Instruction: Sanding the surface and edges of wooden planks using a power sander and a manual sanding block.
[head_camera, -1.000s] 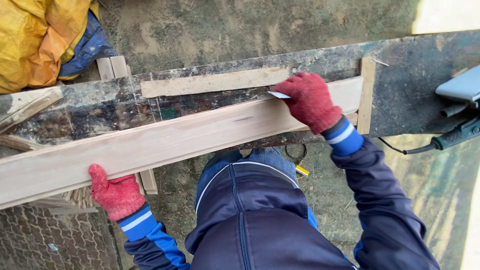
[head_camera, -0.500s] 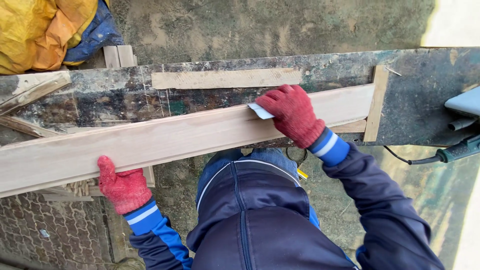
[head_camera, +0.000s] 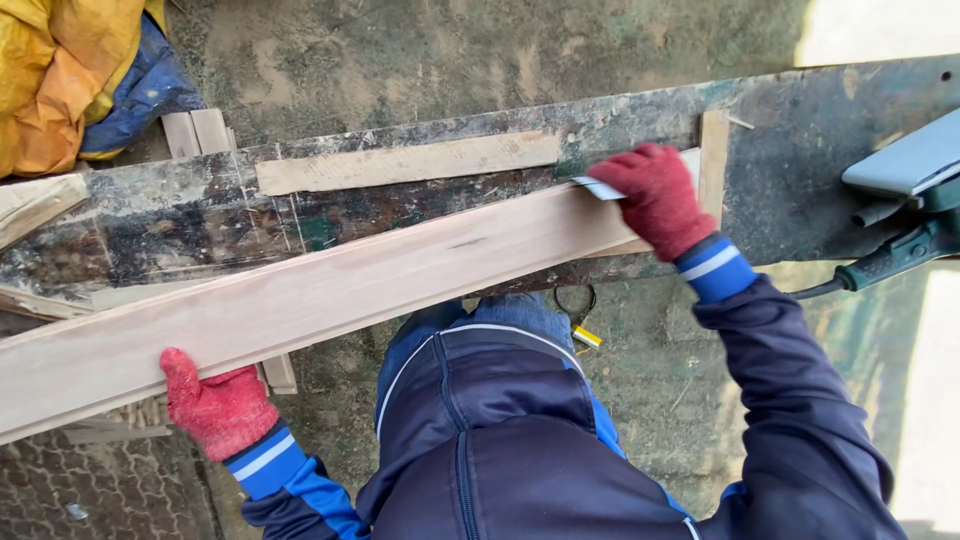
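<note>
The long pale wooden plank (head_camera: 330, 285) runs lower left to upper right, left hand (head_camera: 215, 405) gripping its near edge (red-gloved), right hand (head_camera: 655, 195) pinching a small white sheet (head_camera: 597, 187) against it.

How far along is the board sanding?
Done: the long board already looks pale and smooth on its face. In hand: right hand presses a small sanding pad near the board's right end; left hand grips the near edge. What is left cannot be told.
</note>
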